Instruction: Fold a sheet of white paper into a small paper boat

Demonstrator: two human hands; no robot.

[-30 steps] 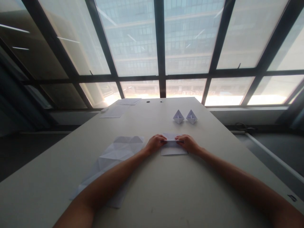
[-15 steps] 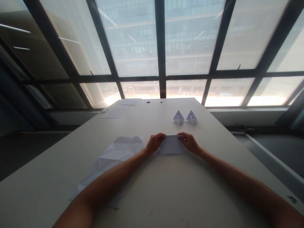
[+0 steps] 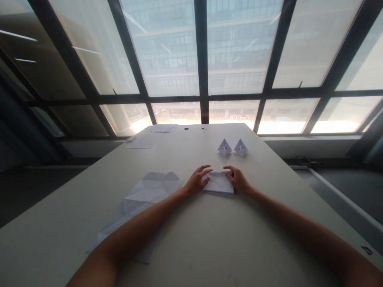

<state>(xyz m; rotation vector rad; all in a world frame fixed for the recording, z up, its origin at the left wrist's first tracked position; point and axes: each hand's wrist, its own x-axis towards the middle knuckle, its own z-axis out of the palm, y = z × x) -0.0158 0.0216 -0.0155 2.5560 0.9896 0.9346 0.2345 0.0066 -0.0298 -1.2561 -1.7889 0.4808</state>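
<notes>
A small folded sheet of white paper lies in front of me, its upper face slightly creased or bowed. My left hand is at its left edge, fingers apart, the thumb touching or just over the paper. At the right edge my right hand grips the paper, thumb on top and fingers curled round the far corner. Beyond my hands stand two folded paper boats, a left one and a right one.
A large creased white sheet lies to the left, partly under my left forearm. Flat white sheets rest at the table's far left. The white table reaches to a wall of windows. A small dark mark shows near the right edge.
My left hand has loosened from a pinch on the paper's far edge and spread its fingers. The right hand has shifted its grip along the right edge, and the paper's surface now looks bowed.
</notes>
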